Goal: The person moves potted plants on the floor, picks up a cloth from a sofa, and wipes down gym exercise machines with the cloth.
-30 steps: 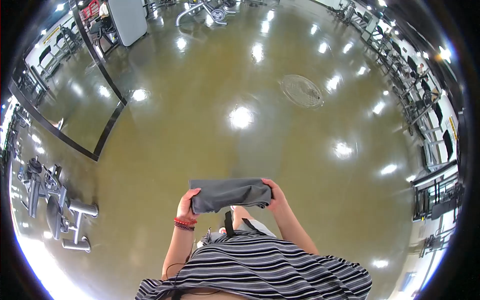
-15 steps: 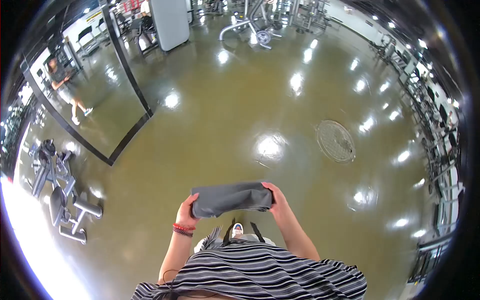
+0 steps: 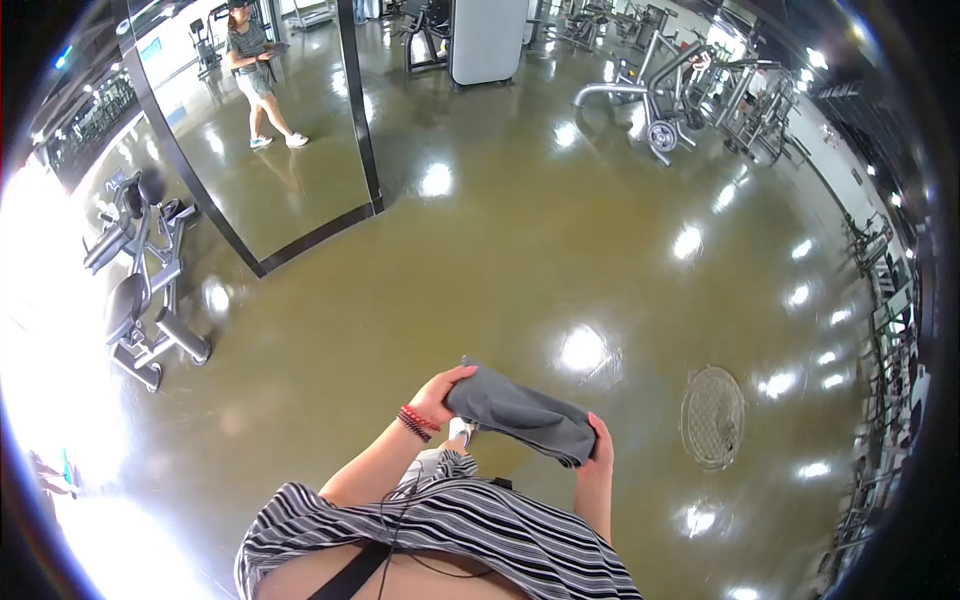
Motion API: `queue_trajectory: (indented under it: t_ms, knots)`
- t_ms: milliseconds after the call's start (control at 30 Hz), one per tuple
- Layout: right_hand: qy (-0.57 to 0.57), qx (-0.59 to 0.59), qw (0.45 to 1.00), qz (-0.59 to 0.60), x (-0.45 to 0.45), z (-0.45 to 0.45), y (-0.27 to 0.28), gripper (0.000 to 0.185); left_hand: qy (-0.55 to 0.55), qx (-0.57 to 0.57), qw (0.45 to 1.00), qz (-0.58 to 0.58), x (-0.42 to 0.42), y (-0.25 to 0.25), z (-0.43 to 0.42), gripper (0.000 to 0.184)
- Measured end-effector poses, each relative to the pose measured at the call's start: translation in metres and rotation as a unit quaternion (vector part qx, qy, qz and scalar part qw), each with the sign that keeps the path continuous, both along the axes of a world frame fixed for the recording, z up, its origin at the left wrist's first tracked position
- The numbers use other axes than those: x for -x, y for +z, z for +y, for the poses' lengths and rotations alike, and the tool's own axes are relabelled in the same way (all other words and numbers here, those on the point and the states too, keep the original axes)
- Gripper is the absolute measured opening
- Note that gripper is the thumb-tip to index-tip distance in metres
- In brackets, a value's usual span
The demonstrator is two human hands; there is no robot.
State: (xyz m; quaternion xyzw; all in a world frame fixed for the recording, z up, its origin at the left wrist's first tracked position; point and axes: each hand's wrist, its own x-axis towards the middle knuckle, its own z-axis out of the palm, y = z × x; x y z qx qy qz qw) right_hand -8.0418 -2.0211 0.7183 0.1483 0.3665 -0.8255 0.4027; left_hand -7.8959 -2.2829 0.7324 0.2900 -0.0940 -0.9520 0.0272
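Left hand: my left hand (image 3: 435, 397) is closed on one end of the folded gray cloth (image 3: 520, 410), thumb on top, the other fingers mostly hidden.
Right hand: my right hand (image 3: 600, 447) grips the opposite end, thumb along the edge; what its other fingers do underneath I can't fully tell.
Gray cloth: in the air between my hands, touching both, in front of my body and above the floor (image 3: 400, 260). It slants, the end in my left hand farther from my body than the end in my right. Soft creases run along it, and layered edges show near my right hand.
Bracelets: red and dark beaded bracelets (image 3: 418, 420) circle my left wrist, just behind that hand.
Striped top: my black, white and gray striped top (image 3: 500, 515) lies behind both hands, with a black strap (image 3: 350, 575) and a thin dark cable near my chest.
Shoe: a light shoe (image 3: 460, 430) shows partly below, between my hands and nearer the left one.
Round cover: a patterned round cover (image 3: 713, 418) is set in the floor to the right of my right hand, well apart.
Dark-framed mirror: beyond my left hand and to its left stands a dark-framed mirror (image 3: 360, 110), showing a person (image 3: 262, 75) in a cap.
Gym machines: one padded machine (image 3: 150, 270) stands well left of my left hand; a metal machine (image 3: 650, 100) stands far ahead of my right.
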Motion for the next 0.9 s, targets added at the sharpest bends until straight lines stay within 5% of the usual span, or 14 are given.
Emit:
queue_trajectory:
  t_ms: [233, 467, 733, 900]
  knots:
    - [-0.082, -0.034, 0.995, 0.046, 0.142, -0.059, 0.023, 0.023, -0.091, 0.051, 0.993, 0.059, 0.164, 0.027, -0.078, 0.025]
    - [-0.096, 0.039, 0.993, -0.051, 0.226, -0.093, 0.007, 0.025, -0.137, 0.076, 0.988, 0.015, 0.272, 0.035, -0.115, 0.026]
    - [-0.055, 0.015, 0.998, -0.035, 0.405, -0.136, -0.017, 0.02, -0.052, 0.035, 0.998, 0.007, 0.403, 0.014, -0.15, 0.024]
    - [-0.016, -0.021, 1.0, -0.001, 0.521, -0.168, 0.037, 0.019, 0.018, 0.031, 0.999, 0.007, 0.507, 0.031, -0.167, 0.021]
